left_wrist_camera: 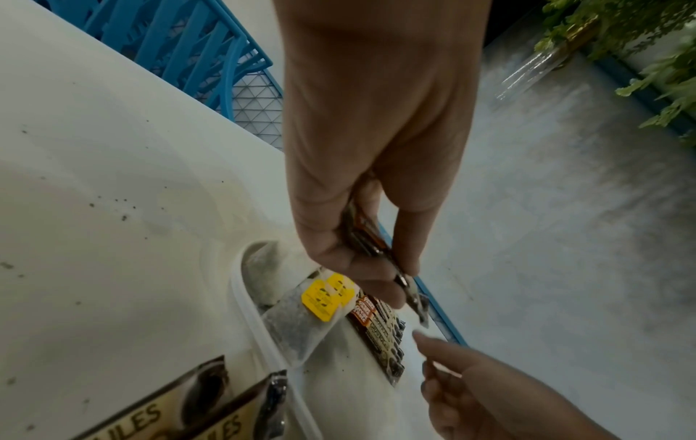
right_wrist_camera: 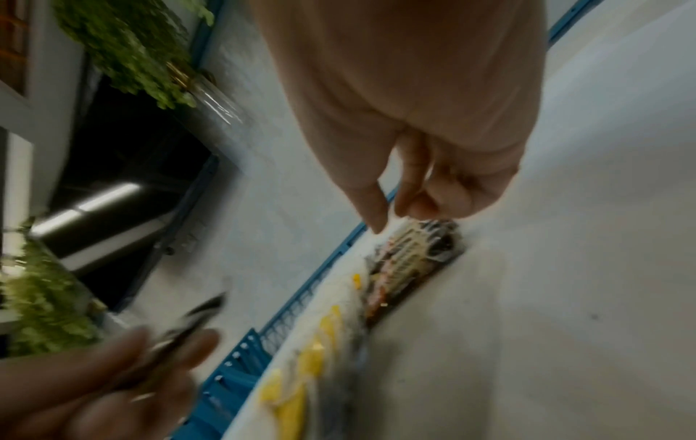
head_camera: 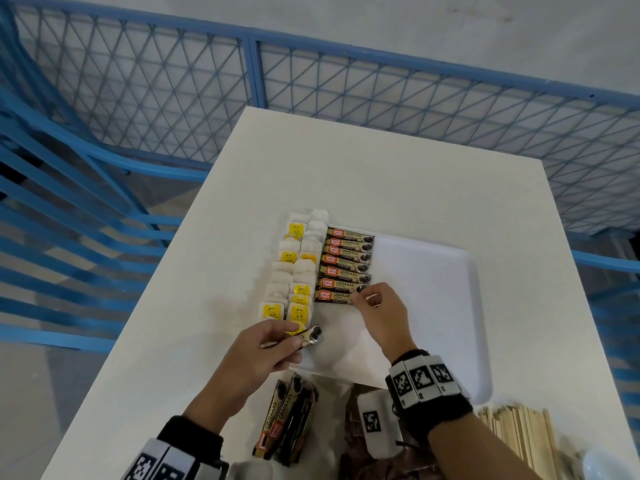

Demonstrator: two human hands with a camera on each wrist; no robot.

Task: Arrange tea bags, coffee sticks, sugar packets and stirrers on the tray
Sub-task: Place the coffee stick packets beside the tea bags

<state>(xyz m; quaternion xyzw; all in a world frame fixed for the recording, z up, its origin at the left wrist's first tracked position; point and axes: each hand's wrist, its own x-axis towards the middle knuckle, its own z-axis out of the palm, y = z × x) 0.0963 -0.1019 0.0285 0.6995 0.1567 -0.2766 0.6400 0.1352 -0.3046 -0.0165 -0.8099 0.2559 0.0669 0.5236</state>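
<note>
White rectangular plastic tray (head_camera: 450,271) sits on a white table (head_camera: 398,174). On the tray's left side: two columns of white paper tea bags with yellow tags (head_camera: 294,271), and just right of them a stacked row of seven dark brown coffee sticks labelled "Great Taste Granules" (head_camera: 348,265). Right hand (head_camera: 379,313) is at the nearest stick of the row (head_camera: 334,296), fingertips (head_camera: 360,294) curled onto its right end. Left hand (head_camera: 263,355) hovers over the tray's near-left corner, pinching more coffee sticks (head_camera: 310,336) between thumb and fingers. Hands are apart. Spare coffee sticks (head_camera: 287,424), brown sugar packets (head_camera: 356,438) and pale wooden stirrers (head_camera: 519,434) lie on the table near the person.
</note>
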